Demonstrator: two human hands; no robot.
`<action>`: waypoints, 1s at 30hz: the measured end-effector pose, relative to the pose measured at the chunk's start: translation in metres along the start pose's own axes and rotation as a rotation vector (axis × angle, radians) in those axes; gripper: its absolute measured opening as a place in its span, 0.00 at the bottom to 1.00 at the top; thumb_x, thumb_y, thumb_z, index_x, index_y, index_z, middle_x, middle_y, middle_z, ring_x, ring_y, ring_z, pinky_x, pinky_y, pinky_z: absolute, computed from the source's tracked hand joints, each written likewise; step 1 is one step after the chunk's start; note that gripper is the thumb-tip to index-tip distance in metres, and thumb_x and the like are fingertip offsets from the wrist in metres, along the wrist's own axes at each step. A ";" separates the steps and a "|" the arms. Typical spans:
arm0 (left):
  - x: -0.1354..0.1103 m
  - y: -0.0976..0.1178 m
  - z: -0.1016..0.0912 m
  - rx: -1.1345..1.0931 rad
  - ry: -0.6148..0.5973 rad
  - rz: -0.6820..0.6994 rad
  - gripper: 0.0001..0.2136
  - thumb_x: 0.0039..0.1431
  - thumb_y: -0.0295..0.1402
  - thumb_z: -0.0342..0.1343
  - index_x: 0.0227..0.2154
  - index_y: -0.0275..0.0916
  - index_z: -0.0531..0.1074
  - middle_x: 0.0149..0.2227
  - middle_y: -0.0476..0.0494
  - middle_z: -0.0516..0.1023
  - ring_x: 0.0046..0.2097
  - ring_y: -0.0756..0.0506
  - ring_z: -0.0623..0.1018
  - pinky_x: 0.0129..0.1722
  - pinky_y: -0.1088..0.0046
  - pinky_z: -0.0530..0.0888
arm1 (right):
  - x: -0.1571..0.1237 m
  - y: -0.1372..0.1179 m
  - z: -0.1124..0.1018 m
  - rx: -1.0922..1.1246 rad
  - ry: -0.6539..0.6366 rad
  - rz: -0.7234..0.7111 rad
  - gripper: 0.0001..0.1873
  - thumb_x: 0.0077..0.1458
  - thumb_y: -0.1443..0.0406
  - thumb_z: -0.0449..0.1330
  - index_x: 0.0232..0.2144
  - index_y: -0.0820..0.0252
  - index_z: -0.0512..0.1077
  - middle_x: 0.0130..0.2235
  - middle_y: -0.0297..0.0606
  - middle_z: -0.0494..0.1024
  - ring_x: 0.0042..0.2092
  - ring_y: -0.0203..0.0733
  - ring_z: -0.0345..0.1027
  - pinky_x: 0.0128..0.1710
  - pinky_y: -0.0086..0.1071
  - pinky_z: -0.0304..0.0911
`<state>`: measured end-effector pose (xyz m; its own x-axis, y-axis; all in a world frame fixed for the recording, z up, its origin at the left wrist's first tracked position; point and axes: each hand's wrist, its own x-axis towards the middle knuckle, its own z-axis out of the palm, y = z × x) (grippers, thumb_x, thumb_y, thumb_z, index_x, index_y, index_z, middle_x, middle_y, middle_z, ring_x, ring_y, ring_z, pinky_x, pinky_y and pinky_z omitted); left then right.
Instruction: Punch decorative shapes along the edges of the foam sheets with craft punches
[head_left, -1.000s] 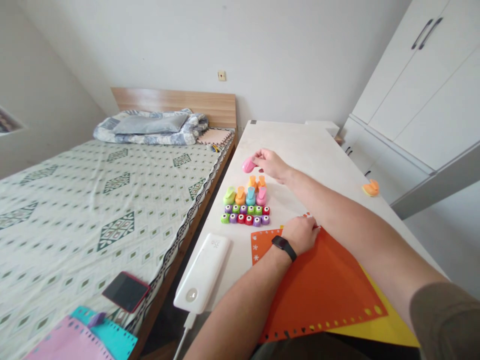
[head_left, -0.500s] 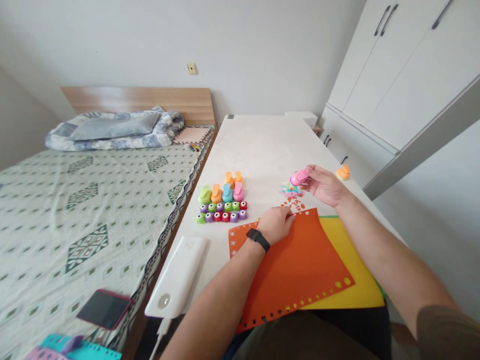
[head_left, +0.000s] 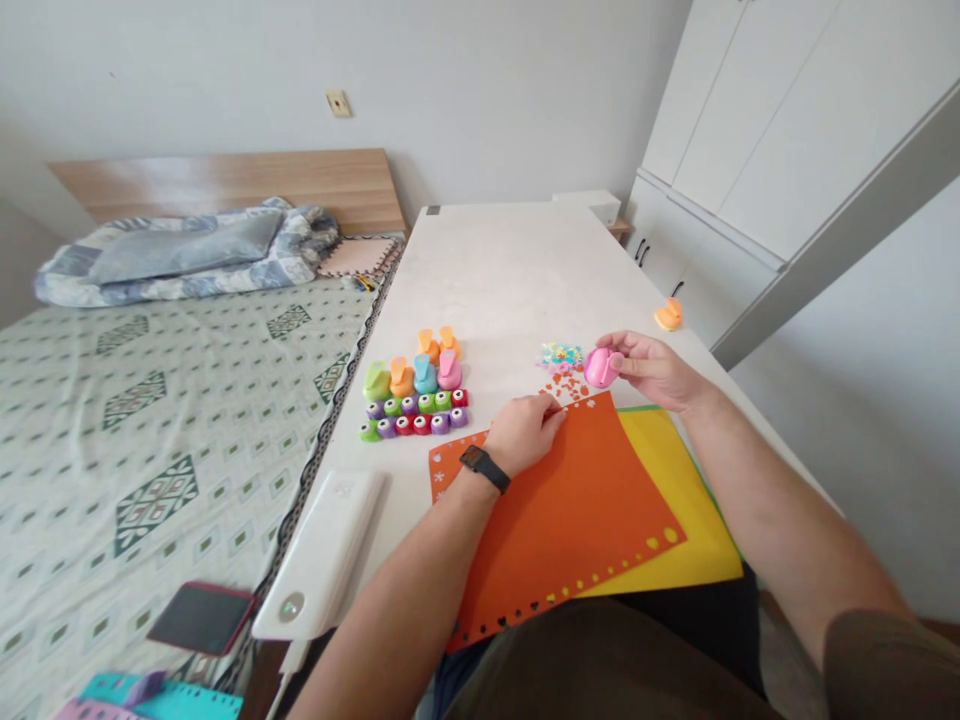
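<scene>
My right hand [head_left: 654, 368] is closed around a pink paper punch [head_left: 600, 368], held just above the far corner of an orange sheet [head_left: 570, 510]. My left hand [head_left: 525, 432], with a black wristband, rests fingers-down on that sheet's far edge, pinching it. The orange sheet lies over a yellow sheet [head_left: 690, 500] on the white table [head_left: 510, 280]. Small punched paper shapes [head_left: 564, 372] are scattered on the table between my hands. A cluster of coloured punches [head_left: 417, 392] stands to the left of my left hand.
An orange punch [head_left: 667, 316] sits near the table's right edge. A white power bank [head_left: 322, 556] lies at the table's near left corner. A bed [head_left: 150, 400] runs along the left, with a phone [head_left: 201, 618] and coloured sheets on it. White wardrobes stand at the right.
My right hand carried the pink punch from beyond the punch cluster rightward and nearer, down to the orange sheet's corner. My left hand stayed on the sheet. The camera turned right.
</scene>
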<state>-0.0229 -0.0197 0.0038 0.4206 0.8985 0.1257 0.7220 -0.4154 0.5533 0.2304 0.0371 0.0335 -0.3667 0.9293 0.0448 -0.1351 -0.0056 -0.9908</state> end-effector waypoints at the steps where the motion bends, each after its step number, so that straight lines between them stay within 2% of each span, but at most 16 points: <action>1: 0.000 0.000 0.000 -0.003 0.001 -0.002 0.11 0.68 0.37 0.51 0.36 0.39 0.77 0.38 0.43 0.83 0.39 0.46 0.80 0.39 0.73 0.70 | -0.001 0.000 -0.001 -0.007 -0.003 0.002 0.21 0.49 0.57 0.73 0.45 0.53 0.76 0.46 0.41 0.81 0.45 0.46 0.76 0.45 0.39 0.72; 8: 0.001 -0.001 0.000 -0.022 0.010 0.008 0.12 0.68 0.36 0.50 0.36 0.39 0.77 0.36 0.43 0.83 0.37 0.47 0.79 0.37 0.73 0.69 | -0.004 0.005 -0.008 -0.063 -0.033 0.022 0.22 0.51 0.56 0.72 0.46 0.55 0.76 0.44 0.41 0.81 0.46 0.47 0.76 0.48 0.40 0.70; 13: 0.001 -0.001 0.000 -0.021 0.005 -0.009 0.12 0.68 0.36 0.50 0.36 0.39 0.77 0.37 0.43 0.83 0.37 0.47 0.79 0.37 0.73 0.69 | -0.006 0.001 -0.008 -0.049 0.026 -0.023 0.20 0.50 0.56 0.73 0.44 0.55 0.76 0.44 0.41 0.81 0.44 0.45 0.76 0.45 0.37 0.70; 21: 0.001 -0.001 0.001 -0.015 0.011 -0.006 0.11 0.68 0.36 0.50 0.36 0.39 0.77 0.37 0.44 0.83 0.37 0.47 0.79 0.37 0.73 0.69 | -0.008 0.000 -0.005 -0.087 -0.012 -0.004 0.20 0.51 0.55 0.72 0.45 0.53 0.76 0.44 0.40 0.81 0.43 0.46 0.75 0.45 0.39 0.70; 30: 0.002 0.001 0.000 -0.004 0.004 -0.017 0.11 0.68 0.36 0.51 0.35 0.39 0.77 0.36 0.44 0.83 0.37 0.47 0.79 0.36 0.73 0.68 | -0.011 -0.006 -0.004 -0.061 0.017 -0.021 0.20 0.50 0.55 0.73 0.44 0.53 0.76 0.44 0.41 0.81 0.43 0.47 0.75 0.43 0.38 0.70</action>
<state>-0.0214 -0.0184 0.0050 0.4060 0.9061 0.1190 0.7272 -0.3992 0.5585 0.2388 0.0285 0.0386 -0.3483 0.9352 0.0643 -0.0863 0.0363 -0.9956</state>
